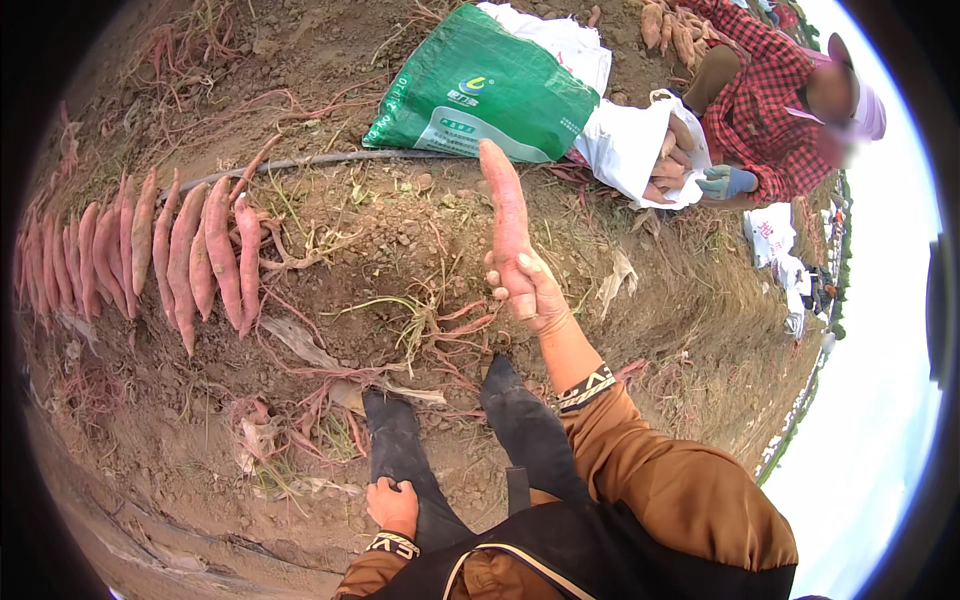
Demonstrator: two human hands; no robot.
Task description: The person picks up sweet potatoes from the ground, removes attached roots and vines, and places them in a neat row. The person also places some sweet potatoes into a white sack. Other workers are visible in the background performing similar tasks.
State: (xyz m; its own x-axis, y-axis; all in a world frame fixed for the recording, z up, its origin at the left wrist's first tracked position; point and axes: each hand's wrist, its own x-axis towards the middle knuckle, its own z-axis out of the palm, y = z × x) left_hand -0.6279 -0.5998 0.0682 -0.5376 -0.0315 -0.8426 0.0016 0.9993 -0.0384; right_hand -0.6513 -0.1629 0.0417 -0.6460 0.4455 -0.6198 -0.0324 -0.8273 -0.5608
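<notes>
My right hand (529, 292) grips the lower end of a long reddish sweet potato (504, 199), which is held upright above the soil. My left hand (392, 506) rests on my dark trouser leg, its fingers curled; whether anything is inside them cannot be seen. To the left lies a long row of sweet potatoes (219, 251) side by side on the ground. Thin roots and a cut stem (420, 322) lie on the soil in front of my legs.
A green printed sack (502, 90) lies beyond the row, beside a white sack (559, 37). At the upper right a co-worker in a checked shirt (780, 127) holds a white bag (626, 142) of sweet potatoes with a gloved hand. A thin hose (300, 161) crosses the soil.
</notes>
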